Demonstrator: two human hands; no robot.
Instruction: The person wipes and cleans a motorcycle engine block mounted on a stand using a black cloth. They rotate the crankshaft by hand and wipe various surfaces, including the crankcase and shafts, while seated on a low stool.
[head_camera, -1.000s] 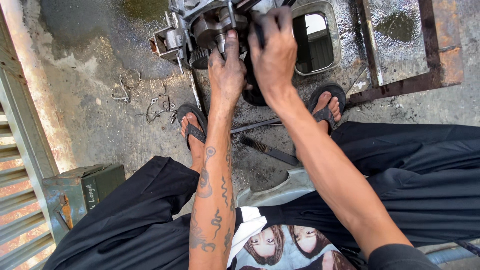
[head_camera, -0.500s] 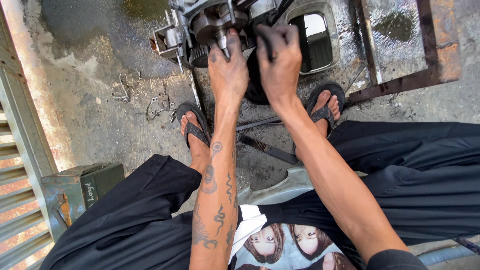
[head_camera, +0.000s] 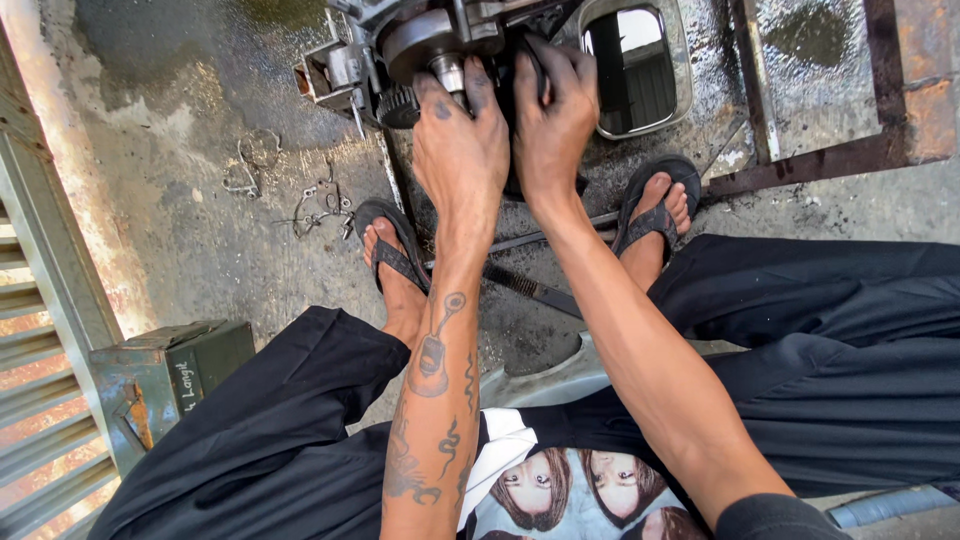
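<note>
Greasy metal engine block (head_camera: 420, 45) under left hand (head_camera: 462, 150)

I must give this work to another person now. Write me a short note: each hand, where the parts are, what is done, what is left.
Left hand: on the engine block, fingers around its shaft.
Right hand: gripping the dark part beside it.
Block sits on wet concrete between both feet; gear at its left, loose wire clips on the floor, green metal box at left.
Done: cannot tell.
Left: cannot tell; both hands are on the block.
</note>
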